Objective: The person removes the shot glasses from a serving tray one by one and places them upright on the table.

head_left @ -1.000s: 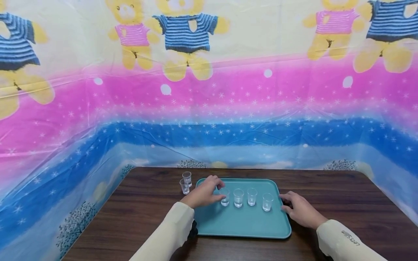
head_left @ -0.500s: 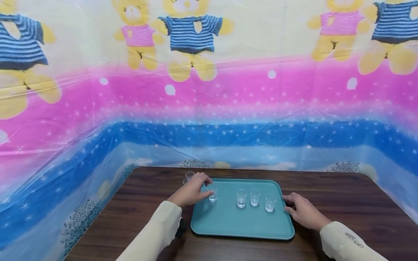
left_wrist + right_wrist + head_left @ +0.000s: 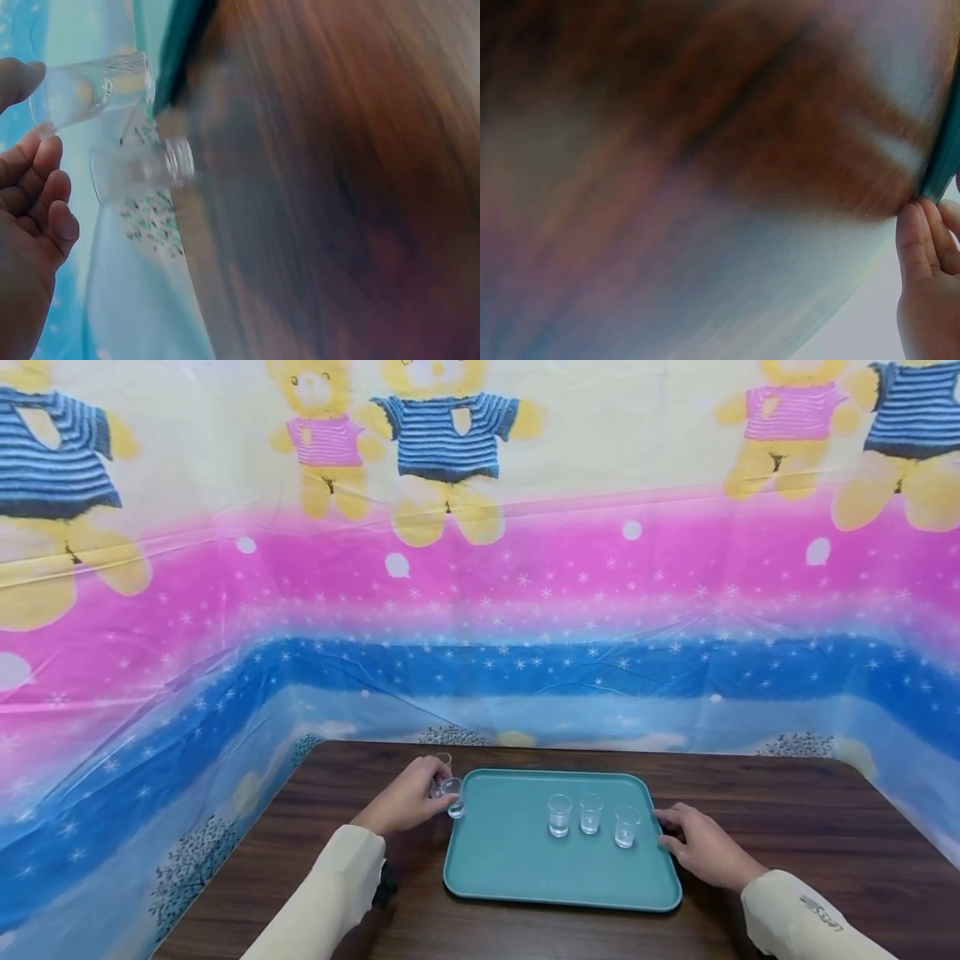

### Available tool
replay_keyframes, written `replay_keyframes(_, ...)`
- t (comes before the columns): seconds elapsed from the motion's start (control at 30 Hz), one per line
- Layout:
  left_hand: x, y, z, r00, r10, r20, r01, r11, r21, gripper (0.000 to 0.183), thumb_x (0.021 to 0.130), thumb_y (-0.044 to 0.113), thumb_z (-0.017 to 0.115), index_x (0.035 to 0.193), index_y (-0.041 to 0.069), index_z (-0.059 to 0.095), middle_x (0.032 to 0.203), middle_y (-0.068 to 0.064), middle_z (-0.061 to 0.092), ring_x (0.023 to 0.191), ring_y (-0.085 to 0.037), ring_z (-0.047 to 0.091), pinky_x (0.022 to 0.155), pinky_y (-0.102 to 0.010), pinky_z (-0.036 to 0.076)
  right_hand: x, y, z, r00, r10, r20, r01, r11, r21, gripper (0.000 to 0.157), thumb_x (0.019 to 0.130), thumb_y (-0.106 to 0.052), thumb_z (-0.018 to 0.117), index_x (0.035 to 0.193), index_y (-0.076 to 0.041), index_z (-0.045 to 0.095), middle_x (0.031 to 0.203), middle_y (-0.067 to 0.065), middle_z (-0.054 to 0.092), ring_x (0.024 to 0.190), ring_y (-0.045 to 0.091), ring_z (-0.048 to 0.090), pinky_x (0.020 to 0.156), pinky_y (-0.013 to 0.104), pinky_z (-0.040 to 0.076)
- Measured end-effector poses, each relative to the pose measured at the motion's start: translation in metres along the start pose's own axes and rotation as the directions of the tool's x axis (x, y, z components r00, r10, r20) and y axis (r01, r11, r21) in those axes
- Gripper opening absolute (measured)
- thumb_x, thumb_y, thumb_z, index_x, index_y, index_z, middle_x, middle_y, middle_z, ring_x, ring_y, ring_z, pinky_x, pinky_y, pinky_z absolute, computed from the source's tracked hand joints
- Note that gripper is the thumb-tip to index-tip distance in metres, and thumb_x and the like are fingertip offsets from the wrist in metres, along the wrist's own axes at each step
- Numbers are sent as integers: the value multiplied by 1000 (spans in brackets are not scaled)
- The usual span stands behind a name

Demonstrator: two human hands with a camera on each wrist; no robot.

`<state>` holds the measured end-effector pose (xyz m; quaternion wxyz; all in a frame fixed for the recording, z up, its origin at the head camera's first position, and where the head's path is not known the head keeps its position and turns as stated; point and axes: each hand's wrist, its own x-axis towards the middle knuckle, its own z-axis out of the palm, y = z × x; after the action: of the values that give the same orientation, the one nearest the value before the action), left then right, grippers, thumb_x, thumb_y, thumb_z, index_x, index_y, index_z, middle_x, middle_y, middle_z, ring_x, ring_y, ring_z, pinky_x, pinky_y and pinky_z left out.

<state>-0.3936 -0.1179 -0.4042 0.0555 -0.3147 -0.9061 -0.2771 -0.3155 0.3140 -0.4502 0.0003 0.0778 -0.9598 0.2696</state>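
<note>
Head view: your left hand [image 3: 403, 797] pinches a clear glass [image 3: 454, 802] at the left rim of the green tray [image 3: 517, 860]. Another glass [image 3: 444, 762], partly hidden, is behind it on the wooden surface [image 3: 757, 785]. Three glasses [image 3: 590, 815] stand upright toward the tray's right side. Your right hand [image 3: 708, 847] touches the right rim, gripping nothing.

Left wrist view: your thumb and forefinger hold the pinched glass near its mouth; your remaining fingers bend loosely.

Right wrist view: your extended fingers [image 3: 913, 244] meet the tray's edge; the thumb cannot be made out.
</note>
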Motion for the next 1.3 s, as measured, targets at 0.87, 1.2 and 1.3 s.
replay_keyframes(0.87,-13,-25,1,972,-191,-138,198,979,45,31,82,20,74,102,2,59,86,-2,50,76,-17,44,67,-34,41,-1,0,0,1000,-12,6,12,1000,12,43,89,-5,63,130,6,52,96,3,53,88,16,55,70,35,47)
replay_keyframes(1.2,-4,-8,2,981,-88,-173,105,990,91,45,80,28,76,112,0,60,98,-8,57,89,-19,44,78,-39,39,-2,-1,-3,1000,-28,13,27,999,30,44,90,-8,64,129,7,52,96,4,53,86,16,54,67,35,46)
replay_keyframes(1.3,0,-2,8,990,-26,-140,39,995,91,41,82,26,75,113,3,61,102,-7,58,91,-19,44,81,-41,36,-2,-2,-3,1000,-21,18,21,999,36,44,90,-7,64,129,7,52,96,4,53,86,16,54,67,35,46)
